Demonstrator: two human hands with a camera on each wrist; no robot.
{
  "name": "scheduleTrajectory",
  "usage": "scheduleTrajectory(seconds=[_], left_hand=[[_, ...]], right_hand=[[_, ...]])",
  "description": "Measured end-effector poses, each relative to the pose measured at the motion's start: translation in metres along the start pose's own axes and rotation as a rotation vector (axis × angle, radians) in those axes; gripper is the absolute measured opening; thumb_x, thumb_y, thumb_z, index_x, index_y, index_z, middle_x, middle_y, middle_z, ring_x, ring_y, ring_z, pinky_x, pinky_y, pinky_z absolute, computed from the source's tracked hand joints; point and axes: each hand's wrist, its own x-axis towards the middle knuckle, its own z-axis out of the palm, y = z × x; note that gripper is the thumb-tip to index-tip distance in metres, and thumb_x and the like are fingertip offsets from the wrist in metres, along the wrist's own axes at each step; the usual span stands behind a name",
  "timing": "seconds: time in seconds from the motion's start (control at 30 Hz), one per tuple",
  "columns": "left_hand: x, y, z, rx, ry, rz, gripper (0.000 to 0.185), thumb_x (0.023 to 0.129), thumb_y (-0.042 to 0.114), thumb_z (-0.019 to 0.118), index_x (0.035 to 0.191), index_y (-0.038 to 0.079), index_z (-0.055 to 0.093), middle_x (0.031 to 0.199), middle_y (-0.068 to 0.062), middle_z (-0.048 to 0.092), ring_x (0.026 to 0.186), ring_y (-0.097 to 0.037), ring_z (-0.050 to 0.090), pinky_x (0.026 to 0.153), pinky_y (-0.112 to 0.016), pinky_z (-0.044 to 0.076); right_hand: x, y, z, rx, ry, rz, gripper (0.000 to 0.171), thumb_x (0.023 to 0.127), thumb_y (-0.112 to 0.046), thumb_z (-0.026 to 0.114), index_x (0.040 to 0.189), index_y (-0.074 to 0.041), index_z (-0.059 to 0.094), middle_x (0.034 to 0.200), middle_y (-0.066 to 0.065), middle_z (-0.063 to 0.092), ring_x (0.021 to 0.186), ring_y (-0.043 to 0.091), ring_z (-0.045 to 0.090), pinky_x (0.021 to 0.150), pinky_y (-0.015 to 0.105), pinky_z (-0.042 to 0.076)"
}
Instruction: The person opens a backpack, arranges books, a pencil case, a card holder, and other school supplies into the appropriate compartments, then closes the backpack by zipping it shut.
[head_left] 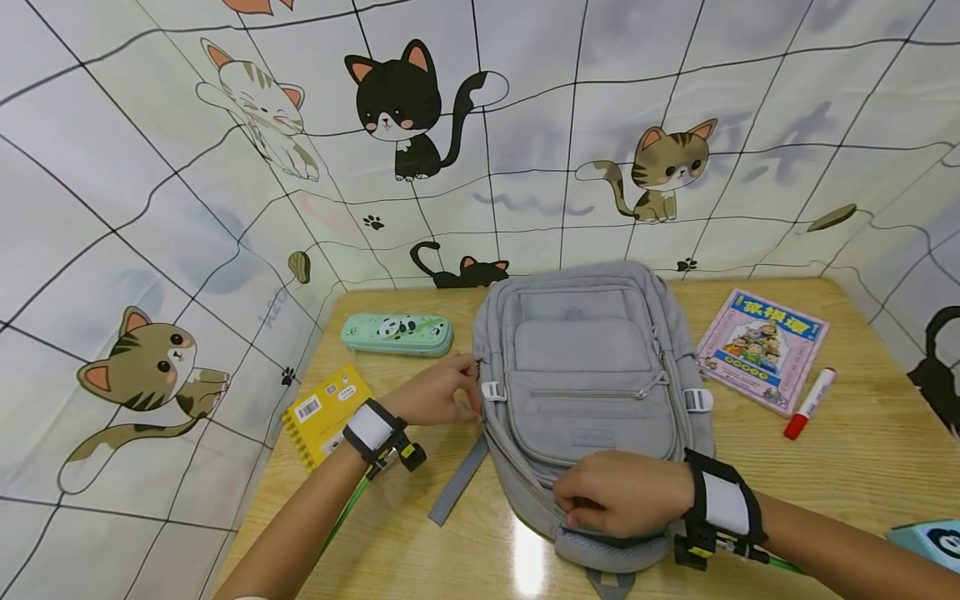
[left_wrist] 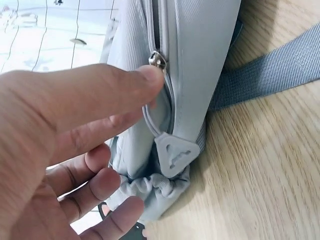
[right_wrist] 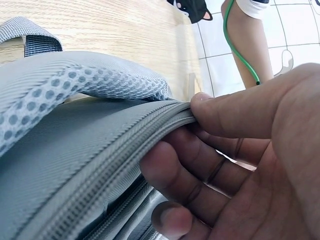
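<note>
1. The left hand (head_left: 435,390) is at the left side of the backpack (head_left: 588,375); its thumb (left_wrist: 107,90) touches the metal zipper slider (left_wrist: 157,60) while the other fingers curl loosely below, so whether it pinches the slider I cannot tell.
2. The right hand (head_left: 622,492) pinches the backpack's zipper edge (right_wrist: 125,145) near its bottom end, thumb on top, fingers underneath.
3. The backpack lies flat in the middle of the wooden table (head_left: 862,467), a grey strap (head_left: 457,479) trailing out beside it.
4. To its left lie a green pencil case (head_left: 397,333) and a yellow notebook (head_left: 322,412); to its right, a pink book (head_left: 761,348) and a red marker (head_left: 810,403).
</note>
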Motion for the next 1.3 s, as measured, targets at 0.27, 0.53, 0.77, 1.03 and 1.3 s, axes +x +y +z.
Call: scheduleTrajectory(seconds=[0.27,0.53,0.77,1.03,1.3], left_hand=[[0.007,-0.018,0.003,-0.012,0.027,-0.066,0.011,0.086,0.022,0.091,0.086,0.015,0.083,0.104,0.000,0.050,0.100,-0.014,0.047,0.085,-0.026,0.046],[0.012,-0.025,0.002,-0.038,0.041,-0.062,0.011,0.086,0.020,0.091,0.089,0.013,0.083,0.104,-0.002,0.052,0.099,-0.014,0.048,0.085,-0.027,0.047],[0.015,-0.031,0.003,-0.051,0.046,-0.096,0.009,0.087,0.021,0.090,0.088,0.014,0.084,0.105,-0.002,0.051,0.096,-0.015,0.049,0.084,-0.028,0.046],[0.021,-0.041,0.004,-0.072,0.091,-0.124,0.006,0.089,0.017,0.087,0.088,0.013,0.083,0.104,-0.003,0.047,0.095,-0.020,0.050,0.081,-0.027,0.044],[0.026,-0.046,0.005,0.002,0.165,-0.145,0.005,0.088,0.015,0.088,0.087,0.011,0.084,0.102,-0.003,0.051,0.093,-0.017,0.051,0.080,-0.029,0.046]], right_hand=[[0.000,0.001,0.000,-0.011,0.004,-0.001,0.030,0.106,-0.016,0.066,0.080,-0.022,0.052,0.067,-0.013,0.037,0.060,-0.010,0.031,0.060,0.008,0.030],[0.001,0.000,0.000,-0.008,0.005,-0.015,0.030,0.105,-0.014,0.066,0.080,-0.021,0.051,0.066,-0.012,0.037,0.060,-0.010,0.031,0.059,0.008,0.029],[0.001,0.001,0.002,-0.011,-0.010,-0.012,0.028,0.106,-0.016,0.065,0.082,-0.022,0.053,0.067,-0.013,0.039,0.061,-0.010,0.032,0.059,0.009,0.031],[0.000,0.005,0.003,0.001,-0.015,-0.024,0.027,0.106,-0.017,0.065,0.082,-0.022,0.053,0.067,-0.012,0.039,0.060,-0.010,0.032,0.058,0.008,0.029],[0.000,0.005,0.002,0.004,-0.030,-0.024,0.025,0.106,-0.018,0.065,0.084,-0.023,0.055,0.068,-0.013,0.043,0.061,-0.010,0.033,0.058,0.007,0.031]])
